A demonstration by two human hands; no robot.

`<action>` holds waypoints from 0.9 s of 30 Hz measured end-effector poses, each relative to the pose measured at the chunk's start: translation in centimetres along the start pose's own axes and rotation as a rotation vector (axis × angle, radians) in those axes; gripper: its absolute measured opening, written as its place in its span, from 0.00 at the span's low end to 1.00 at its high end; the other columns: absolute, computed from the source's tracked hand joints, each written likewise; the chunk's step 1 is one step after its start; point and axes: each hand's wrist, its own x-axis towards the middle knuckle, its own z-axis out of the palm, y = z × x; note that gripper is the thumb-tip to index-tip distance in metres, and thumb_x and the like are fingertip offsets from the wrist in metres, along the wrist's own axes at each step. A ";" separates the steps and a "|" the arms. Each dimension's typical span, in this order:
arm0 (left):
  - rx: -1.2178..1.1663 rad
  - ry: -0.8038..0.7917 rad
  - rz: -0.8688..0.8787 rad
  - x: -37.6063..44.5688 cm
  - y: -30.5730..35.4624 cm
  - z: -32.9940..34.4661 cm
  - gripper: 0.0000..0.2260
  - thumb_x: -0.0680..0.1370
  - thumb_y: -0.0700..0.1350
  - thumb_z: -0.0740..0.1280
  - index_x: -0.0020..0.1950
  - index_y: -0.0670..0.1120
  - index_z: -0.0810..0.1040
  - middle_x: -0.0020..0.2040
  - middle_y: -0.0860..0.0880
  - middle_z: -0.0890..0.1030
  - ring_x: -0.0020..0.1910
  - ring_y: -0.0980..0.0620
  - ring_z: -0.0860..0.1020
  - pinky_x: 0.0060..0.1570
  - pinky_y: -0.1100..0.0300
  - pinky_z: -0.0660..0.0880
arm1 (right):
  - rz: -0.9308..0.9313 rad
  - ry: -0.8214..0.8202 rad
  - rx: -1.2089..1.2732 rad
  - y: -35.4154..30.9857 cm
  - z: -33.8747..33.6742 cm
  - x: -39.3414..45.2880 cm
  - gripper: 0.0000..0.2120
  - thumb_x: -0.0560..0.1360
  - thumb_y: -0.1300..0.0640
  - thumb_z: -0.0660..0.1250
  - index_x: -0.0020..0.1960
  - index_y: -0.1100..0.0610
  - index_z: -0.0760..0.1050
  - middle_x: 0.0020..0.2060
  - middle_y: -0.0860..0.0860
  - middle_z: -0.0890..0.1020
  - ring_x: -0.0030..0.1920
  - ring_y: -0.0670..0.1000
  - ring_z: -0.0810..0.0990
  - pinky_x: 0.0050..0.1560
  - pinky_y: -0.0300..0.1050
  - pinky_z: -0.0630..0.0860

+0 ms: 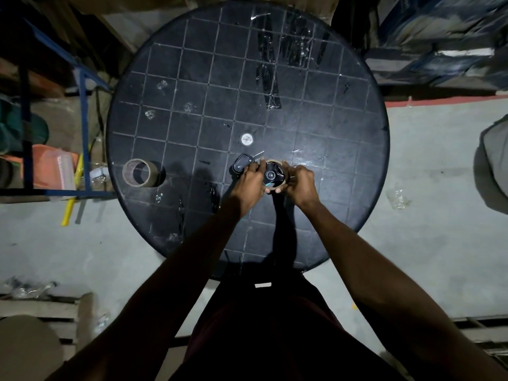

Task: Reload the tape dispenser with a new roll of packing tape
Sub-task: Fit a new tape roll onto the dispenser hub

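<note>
Head camera looks straight down, and both hands meet over the near middle of the round black table (154,86). Left hand (250,179) has its fingers curled and pressed onto the left edge of the tape roll (286,175) and the black tape dispenser (270,176), thumb tucked under the roll's near rim. Right hand (301,180) cups the roll's right side, fingers wrapped round its brown rim; the fingertips are hidden behind the roll. The roll sits around the dispenser's black hub, whose centre screw shows between the two hands. The dispenser's black front end (242,164) pokes out to the upper left, past the left knuckles, resting on the table.

Well apart to the left, near the table's edge, a second tape roll (140,172) stands tilted, brown, its hollow core facing up. That makes two rolls, one dispenser. A small white round sticker (247,139) lies just beyond the hands; its print is too small to read. Strips of clear tape (270,59) cling to the far half of the gridded tabletop. Left of the table stands a blue metal rack (82,86).
</note>
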 end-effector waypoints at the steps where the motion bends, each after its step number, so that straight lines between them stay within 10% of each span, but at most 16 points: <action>1: 0.021 -0.009 -0.007 0.0 0.3 -0.2 0.43 0.75 0.40 0.74 0.82 0.40 0.51 0.74 0.34 0.65 0.70 0.36 0.71 0.68 0.45 0.71 | -0.012 -0.023 -0.004 -0.2 -0.2 -0.1 0.17 0.70 0.74 0.75 0.57 0.70 0.78 0.56 0.55 0.82 0.53 0.49 0.83 0.41 0.30 0.80; 8: 0.174 -0.079 -0.001 0.0 0.8 -2.8 0.31 0.72 0.50 0.78 0.69 0.39 0.72 0.62 0.37 0.78 0.61 0.36 0.79 0.60 0.47 0.78 | -0.086 -0.036 -0.028 -0.6 -1.2 0.4 0.46 0.59 0.72 0.81 0.75 0.61 0.70 0.62 0.59 0.81 0.57 0.56 0.84 0.59 0.54 0.82; 14: 0.226 -0.044 0.062 0.2 0.9 -2.6 0.38 0.74 0.43 0.74 0.79 0.40 0.59 0.71 0.35 0.70 0.66 0.35 0.74 0.63 0.45 0.74 | -0.109 0.029 -0.007 -0.8 -1.0 -1.0 0.27 0.63 0.71 0.78 0.61 0.61 0.82 0.52 0.55 0.87 0.47 0.47 0.84 0.53 0.30 0.79; 19: 0.234 -0.072 0.024 0.3 1.5 -1.5 0.40 0.76 0.41 0.71 0.81 0.40 0.53 0.72 0.34 0.65 0.70 0.34 0.70 0.64 0.43 0.72 | -0.183 0.019 -0.073 0.0 -0.1 -0.8 0.36 0.61 0.60 0.84 0.67 0.59 0.78 0.59 0.57 0.84 0.58 0.54 0.83 0.60 0.49 0.81; 27: 0.185 -0.092 0.052 0.7 -0.2 0.2 0.43 0.75 0.37 0.70 0.82 0.39 0.46 0.76 0.35 0.56 0.56 0.33 0.80 0.53 0.42 0.80 | -0.216 0.002 -0.255 0.8 0.1 0.7 0.37 0.67 0.67 0.79 0.74 0.55 0.73 0.59 0.54 0.82 0.58 0.55 0.81 0.57 0.52 0.80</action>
